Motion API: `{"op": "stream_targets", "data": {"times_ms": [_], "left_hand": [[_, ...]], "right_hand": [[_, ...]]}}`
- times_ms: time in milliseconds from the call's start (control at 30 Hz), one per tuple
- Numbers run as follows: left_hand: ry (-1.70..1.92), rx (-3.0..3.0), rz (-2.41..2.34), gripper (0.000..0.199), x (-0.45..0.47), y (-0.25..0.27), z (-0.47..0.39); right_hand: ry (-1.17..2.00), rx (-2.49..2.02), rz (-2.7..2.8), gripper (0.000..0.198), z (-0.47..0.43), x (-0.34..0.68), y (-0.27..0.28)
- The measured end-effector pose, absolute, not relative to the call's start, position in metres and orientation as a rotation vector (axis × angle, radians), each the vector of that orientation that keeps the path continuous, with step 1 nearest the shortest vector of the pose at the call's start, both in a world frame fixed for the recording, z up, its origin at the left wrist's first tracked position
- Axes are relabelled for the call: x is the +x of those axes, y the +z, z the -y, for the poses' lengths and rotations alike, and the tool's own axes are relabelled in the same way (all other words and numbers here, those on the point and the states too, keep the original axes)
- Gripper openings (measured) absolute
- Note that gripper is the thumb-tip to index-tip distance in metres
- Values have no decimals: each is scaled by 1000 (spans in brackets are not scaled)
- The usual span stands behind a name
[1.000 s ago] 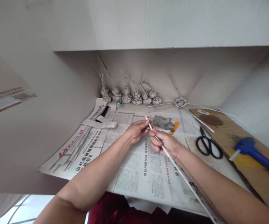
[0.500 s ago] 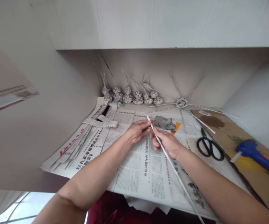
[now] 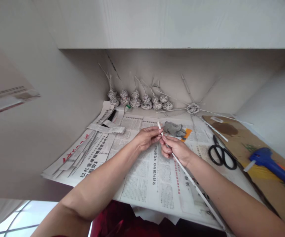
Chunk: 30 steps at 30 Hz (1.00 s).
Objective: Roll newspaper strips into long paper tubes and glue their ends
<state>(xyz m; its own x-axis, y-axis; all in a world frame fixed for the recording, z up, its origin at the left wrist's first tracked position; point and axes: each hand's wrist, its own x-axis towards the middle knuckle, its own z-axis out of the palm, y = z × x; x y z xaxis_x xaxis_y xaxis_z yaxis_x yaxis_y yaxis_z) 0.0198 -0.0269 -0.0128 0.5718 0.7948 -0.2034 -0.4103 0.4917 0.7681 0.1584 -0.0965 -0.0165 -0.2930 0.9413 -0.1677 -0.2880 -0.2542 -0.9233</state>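
Observation:
A long thin white rolled paper stick (image 3: 189,176) runs slantwise from above the middle of the table down past the front edge. Near its upper end, my left hand (image 3: 147,137) pinches it between thumb and fingers. Just below that, my right hand (image 3: 175,148) is closed around the same stick, its fingers curled. The two hands almost meet. Behind them a crumpled grey cloth (image 3: 174,128) lies on an orange piece (image 3: 188,133). Newspaper sheets (image 3: 142,184) cover the table beneath.
Several woven paper gourds (image 3: 135,99) line the back wall, beside a woven piece with spread paper spokes (image 3: 193,108). Cut newspaper strips (image 3: 83,148) lie left. On the right are black scissors (image 3: 221,156), cardboard (image 3: 233,131) and a blue glue gun (image 3: 272,166). A shelf panel (image 3: 157,26) overhangs.
The lower part of the paper stick has swung to the right, closer to my right forearm. Both hands keep their grip and have shifted only slightly to the right.

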Motion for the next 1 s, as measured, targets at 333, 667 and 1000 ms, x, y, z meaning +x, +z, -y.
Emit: {"op": "stream_targets", "data": {"times_ms": [333, 667, 1000], "left_hand": [[779, 793, -571, 5, 19, -13, 27], [771, 722, -580, 9, 20, -15, 26], [835, 731, -659, 11, 23, -15, 29]], "right_hand": [[1630, -1125, 1049, 34, 99, 155, -14], [1594, -1079, 1052, 36, 99, 153, -16], [1041, -1346, 1215, 38, 95, 158, -14]]}}
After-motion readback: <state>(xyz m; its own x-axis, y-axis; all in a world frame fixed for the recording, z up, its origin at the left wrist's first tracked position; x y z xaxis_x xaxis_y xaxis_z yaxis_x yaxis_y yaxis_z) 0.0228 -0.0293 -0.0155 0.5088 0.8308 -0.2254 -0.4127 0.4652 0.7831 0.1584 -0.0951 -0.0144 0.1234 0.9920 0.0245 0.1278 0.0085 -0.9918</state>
